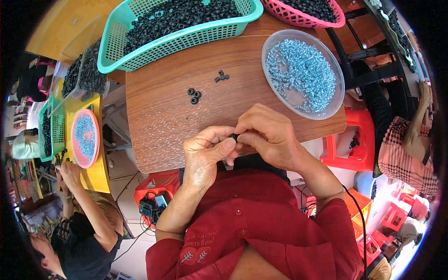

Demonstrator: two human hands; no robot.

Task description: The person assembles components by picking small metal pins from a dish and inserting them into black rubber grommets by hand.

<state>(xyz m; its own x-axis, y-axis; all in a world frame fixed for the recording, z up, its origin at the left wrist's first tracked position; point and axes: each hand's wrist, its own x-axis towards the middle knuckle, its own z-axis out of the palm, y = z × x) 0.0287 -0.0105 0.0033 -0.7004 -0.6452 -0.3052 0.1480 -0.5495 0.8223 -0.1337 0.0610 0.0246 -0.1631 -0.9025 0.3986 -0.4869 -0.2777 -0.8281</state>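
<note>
My left hand (208,151) and my right hand (268,136) meet over the front of the brown wooden table (158,135). Between their fingertips they pinch a small black part (234,137), mostly hidden by the fingers. Beyond them, three round black parts with holes (193,96) lie grouped on the tabletop. Farther back is a small cluster of several smaller black pieces (221,77). To the right, a round clear plastic tray (339,95) holds many tiny shiny light-blue pieces (305,70).
A teal basket (182,43) full of black parts stands at the table's back edge, with a pink basket (298,19) beside it. Red stools (357,144) stand on the right. At left, another person (88,233) works at a yellow table (95,179) with a pink tray (74,140).
</note>
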